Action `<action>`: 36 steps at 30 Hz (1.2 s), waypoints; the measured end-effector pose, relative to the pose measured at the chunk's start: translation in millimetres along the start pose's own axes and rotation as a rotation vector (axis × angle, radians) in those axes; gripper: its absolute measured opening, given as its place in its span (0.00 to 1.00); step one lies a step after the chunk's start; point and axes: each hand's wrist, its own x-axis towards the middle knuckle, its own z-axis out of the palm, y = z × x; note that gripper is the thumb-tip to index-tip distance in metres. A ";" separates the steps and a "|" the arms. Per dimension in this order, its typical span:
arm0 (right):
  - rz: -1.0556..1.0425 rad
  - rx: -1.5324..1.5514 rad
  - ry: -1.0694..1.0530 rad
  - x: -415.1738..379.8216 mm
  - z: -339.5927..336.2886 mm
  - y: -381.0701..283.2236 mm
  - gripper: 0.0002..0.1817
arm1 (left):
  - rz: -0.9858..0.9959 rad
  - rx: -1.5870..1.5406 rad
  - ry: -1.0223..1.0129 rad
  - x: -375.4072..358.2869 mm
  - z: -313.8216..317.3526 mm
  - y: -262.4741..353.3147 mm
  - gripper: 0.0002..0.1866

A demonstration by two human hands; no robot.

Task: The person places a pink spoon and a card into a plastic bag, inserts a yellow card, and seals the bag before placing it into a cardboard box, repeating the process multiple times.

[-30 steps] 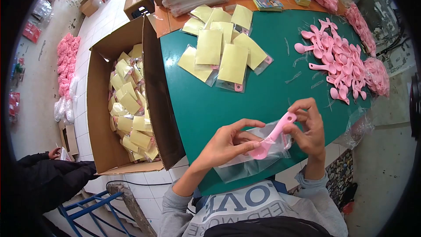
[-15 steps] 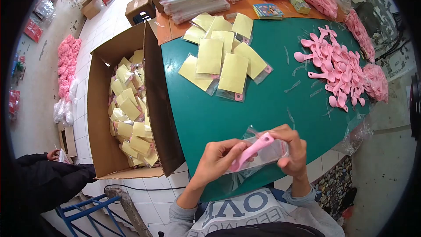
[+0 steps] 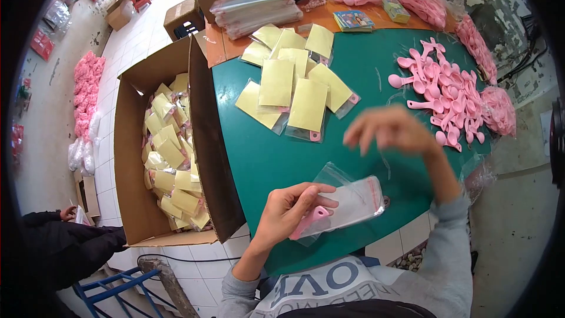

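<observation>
Near the front edge of the green table, my left hand (image 3: 292, 211) is closed on a pink spoon (image 3: 311, 221) and clear plastic bags (image 3: 356, 202). The spoon's holed handle end points right, beside the bags. My right hand (image 3: 388, 129) is raised over the table, blurred by motion, its fingers bent. Whether it holds anything does not show. Beyond my hands lie yellow cards in clear bags (image 3: 308, 105), some with a pink holed tip showing. A heap of loose pink spoons (image 3: 453, 97) lies on the right.
An open cardboard box (image 3: 130, 171) full of bagged yellow cards stands left of the green table (image 3: 247, 159). Clear bags (image 3: 259, 9) and small colourful cards (image 3: 353, 20) lie at the back. A person's hand (image 3: 69, 213) shows at the far left.
My right hand has let go of the spoon and bags and moved up and away over the table. My left hand keeps them, with the spoon now lower.
</observation>
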 end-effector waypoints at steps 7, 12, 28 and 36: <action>0.457 -1.018 0.801 94.1 -235.9 154.1 0.23 | 0.044 0.010 -0.026 3.2 -1.1 -1.5 0.16; 0.731 -1.161 0.881 122.3 -226.7 162.4 0.26 | -0.007 -0.002 -0.017 3.9 -6.7 4.1 0.15; 0.199 0.018 0.462 7.0 4.9 -17.3 0.15 | 0.001 -0.002 0.029 4.3 -11.8 6.1 0.15; 0.254 -0.275 0.503 -45.3 71.8 -52.4 0.10 | 0.069 0.233 -0.018 6.4 -7.6 8.2 0.15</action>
